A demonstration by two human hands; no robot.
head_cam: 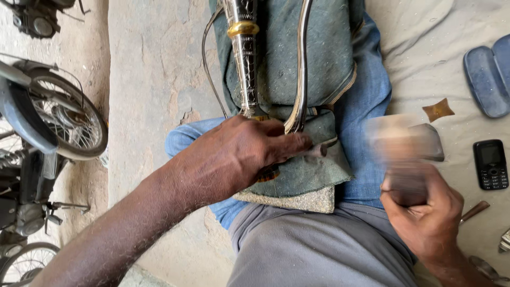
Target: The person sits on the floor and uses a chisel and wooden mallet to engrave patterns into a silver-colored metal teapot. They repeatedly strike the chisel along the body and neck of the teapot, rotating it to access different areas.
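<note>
Head view, looking down at a seated person's lap. The left hand is pressing down near the centre of the frame, its grip closing on a small dark punch whose tip is pointing toward 3 o'clock. Directly at 12 o'clock from this hand, an engraved silver sword hilt with a gold band is lying along a folded green cloth pad, and a curved metal guard bar is running beside it. The pad is resting on the blue-clad leg.

At 4 o'clock from the centre, the right hand is wrapping its grip tightly around the handle of a hammer; the hammer head is showing as a motion blur, so its exact shape cannot be told.

At 3 o'clock, on the pale ground sheet, a black keypad phone is lying, with a blue sandal at 2 o'clock. At 9 o'clock, parked motorcycles are standing on the bare ground.
</note>
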